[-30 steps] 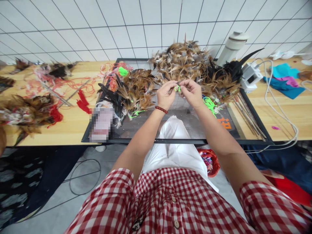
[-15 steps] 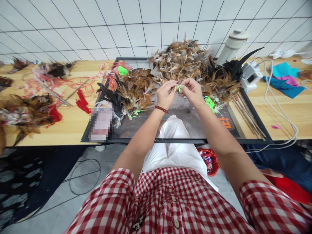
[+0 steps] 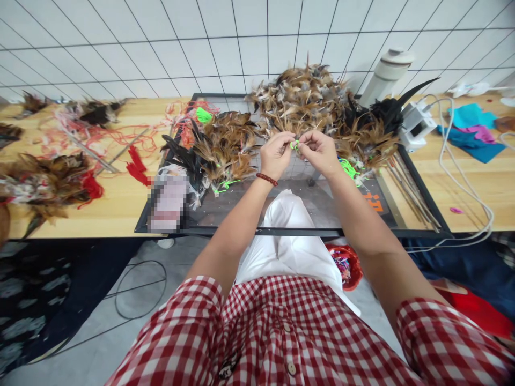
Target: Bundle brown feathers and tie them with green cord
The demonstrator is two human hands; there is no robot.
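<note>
A short piece of bright green cord (image 3: pixel 295 145) is pinched between my two hands, above the dark-framed glass panel. My left hand (image 3: pixel 277 154), with a beaded bracelet at the wrist, grips its left end in the fingertips. On the other side my right hand (image 3: pixel 321 153) pinches it with thumb and forefinger. Just beyond the hands rises a big pile of brown feathers (image 3: pixel 300 99). To the left lies another heap of brown feathers (image 3: pixel 227 145), with green cord ends at its near edge. Beside my right wrist is a bundle of green cord (image 3: pixel 348 168).
A white bottle (image 3: pixel 384 78) stands at the back right, near a white charger block (image 3: pixel 417 124) with cables. Thin sticks (image 3: pixel 412 187) lie along the panel's right side. Red tassels (image 3: pixel 137 165) and more feathers (image 3: pixel 44 179) lie on the left. A red basket (image 3: pixel 354 271) is below the table.
The green cord between my fingertips now shows as a small loop rather than a short straight stretch. My hands have barely moved, and the whole view has shifted slightly.
</note>
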